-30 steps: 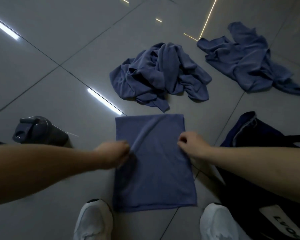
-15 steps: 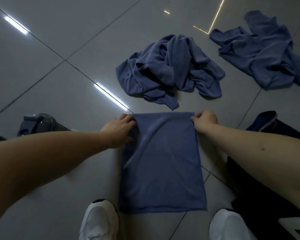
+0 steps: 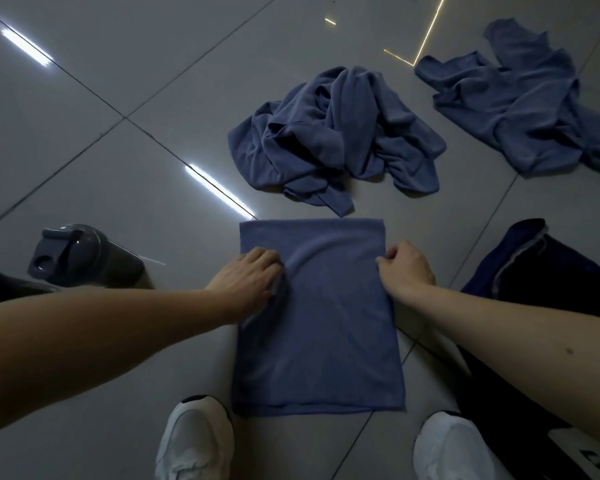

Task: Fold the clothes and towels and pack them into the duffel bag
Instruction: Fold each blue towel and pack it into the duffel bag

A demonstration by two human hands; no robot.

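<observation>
The folded towel [image 3: 323, 334] lies flat on the floor [image 3: 118, 168] as a tall rectangle, its near edge between the person's white shoes [image 3: 194, 441] and its far edge just short of a crumpled cloth [image 3: 333, 140]. The left hand [image 3: 248, 275] sits on the towel's left edge about a third of the way down from the far end, its grip curled into the cloth so that the fabric bunches under the fingers. The right hand [image 3: 407, 268] pinches the right edge at about the same level, fingers and thumb closed on the hem. The step looks like another fold across the width. To do it well, both hands should take all the layers at once, at matching levels, so the new crease runs square to the sides. The bunching under the left hand should be smoothed before the crease is pressed. The far part is then best carried over low and laid edge to edge on the near part, since loose terry slides and skews easily. A second cloth [image 3: 527, 109] lies spread farther right, unfolded, so much of the task remains. The duffel bag [image 3: 541, 268] waits just right of the towel, near the right forearm. A dark bottle [image 3: 84, 254] lies on its side well to the left.
</observation>
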